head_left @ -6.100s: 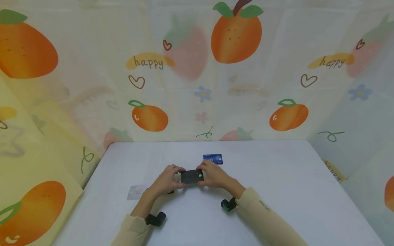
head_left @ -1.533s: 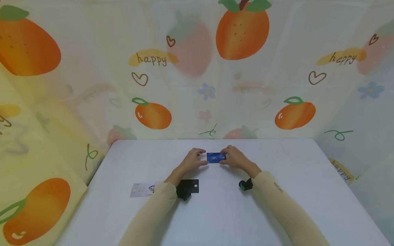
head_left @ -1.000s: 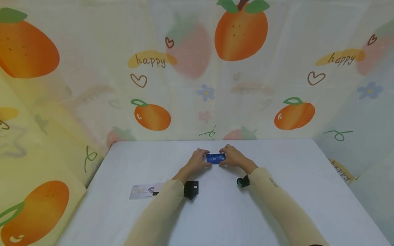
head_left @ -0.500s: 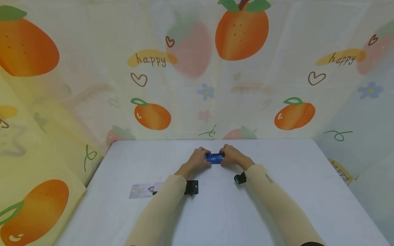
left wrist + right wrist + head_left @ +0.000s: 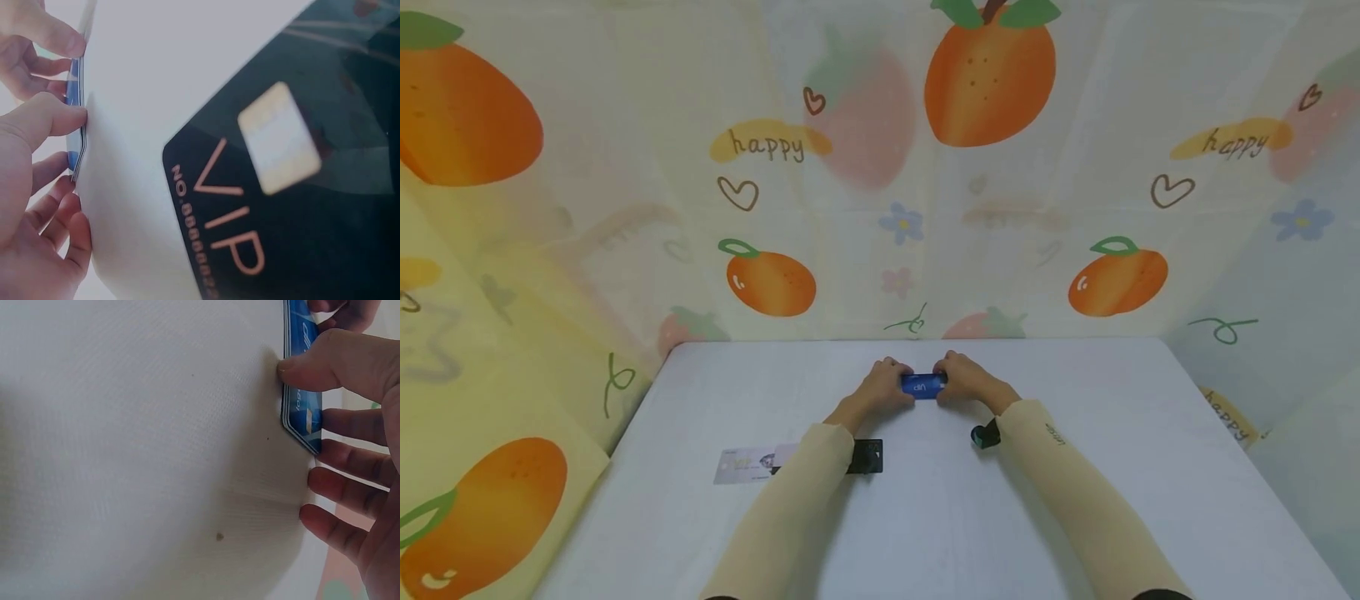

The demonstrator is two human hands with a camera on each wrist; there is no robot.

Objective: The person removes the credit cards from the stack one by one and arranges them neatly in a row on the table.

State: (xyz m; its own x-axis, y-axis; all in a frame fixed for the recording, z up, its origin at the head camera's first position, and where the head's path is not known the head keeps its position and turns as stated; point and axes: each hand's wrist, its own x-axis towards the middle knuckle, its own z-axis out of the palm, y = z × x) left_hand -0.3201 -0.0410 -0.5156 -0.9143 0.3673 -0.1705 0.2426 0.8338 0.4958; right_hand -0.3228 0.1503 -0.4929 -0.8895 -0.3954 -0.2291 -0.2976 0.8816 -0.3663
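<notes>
A blue VIP card (image 5: 922, 386) lies toward the back of the white table, between the two hands. In the right wrist view several thin layers show along the edge of the blue card (image 5: 302, 381), like stacked cards. My left hand (image 5: 886, 389) pinches its left end between thumb and fingers. At the other end my right hand (image 5: 964, 382) pinches it, with the thumb on the near long edge. A black VIP card (image 5: 869, 457) lies partly under the left forearm and fills much of the left wrist view.
Left of the black card lies a silvery-grey card (image 5: 743, 466), beside a pale card with a dark strip (image 5: 785, 455), partly hidden by the left sleeve. The white table (image 5: 1037, 500) ends at a fruit-print cloth (image 5: 850, 208) at the back.
Six seconds ago both hands held the black card near the middle; it now lies on the table. The hands moved back to the blue card, and the left fingers closed on its left end.
</notes>
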